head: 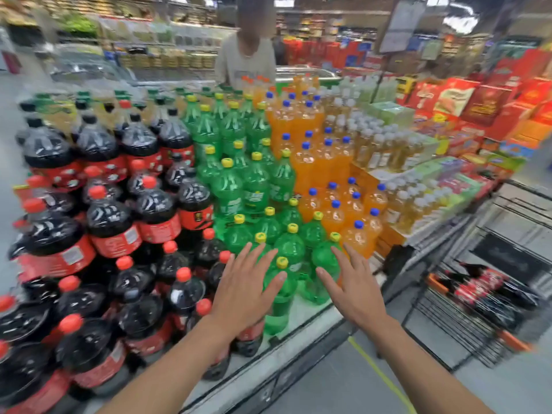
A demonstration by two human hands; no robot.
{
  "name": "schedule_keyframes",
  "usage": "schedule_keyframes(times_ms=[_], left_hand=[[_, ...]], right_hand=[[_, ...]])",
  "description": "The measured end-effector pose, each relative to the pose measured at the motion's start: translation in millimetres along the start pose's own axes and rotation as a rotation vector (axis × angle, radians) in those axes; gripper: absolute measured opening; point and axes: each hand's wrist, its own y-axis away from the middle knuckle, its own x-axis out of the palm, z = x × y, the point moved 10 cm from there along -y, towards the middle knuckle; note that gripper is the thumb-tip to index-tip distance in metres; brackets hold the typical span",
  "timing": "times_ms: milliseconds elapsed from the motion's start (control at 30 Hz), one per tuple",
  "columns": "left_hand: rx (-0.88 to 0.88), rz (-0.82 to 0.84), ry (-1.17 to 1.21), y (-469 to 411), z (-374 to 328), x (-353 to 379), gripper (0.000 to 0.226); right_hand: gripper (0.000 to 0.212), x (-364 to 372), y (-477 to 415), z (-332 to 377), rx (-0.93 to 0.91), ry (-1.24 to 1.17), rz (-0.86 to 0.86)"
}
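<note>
A tiered shop display holds big soda bottles: dark cola bottles (110,225) with red caps on the left, green bottles (257,186) with yellow caps in the middle, orange bottles (310,162) with blue caps to the right. One green bottle (280,306) with a yellow cap stands at the front of the lowest tier. My left hand (245,291) and my right hand (355,288) hover on either side of it, fingers straight and spread, holding nothing. My left thumb lies against its shoulder.
A shopping cart (490,321) at the right holds cola bottles (478,288). The display's grey base edge (298,345) runs diagonally in front of me. Pale yellow bottles (403,150) and red gift boxes (484,106) fill the right. A person (245,61) stands behind the display.
</note>
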Motion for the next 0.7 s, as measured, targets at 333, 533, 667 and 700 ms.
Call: schedule_keyframes(times_ms=[333, 533, 667, 700], left_hand=[[0.293, 0.246, 0.008, -30, -219, 137, 0.081], [0.357, 0.442, 0.040, -16, -329, 238, 0.067], [0.372, 0.511, 0.048, -2, -386, 279, 0.081], [0.381, 0.527, 0.044, 1, -397, 287, 0.082]], right_hand=[[0.112, -77, 114, -213, 0.372, 0.085, 0.019], [0.130, -111, 198, -340, 0.591, 0.063, 0.005], [0.116, -115, 238, -399, 0.667, 0.065, 0.062], [0.108, -115, 245, -411, 0.684, 0.059, 0.072]])
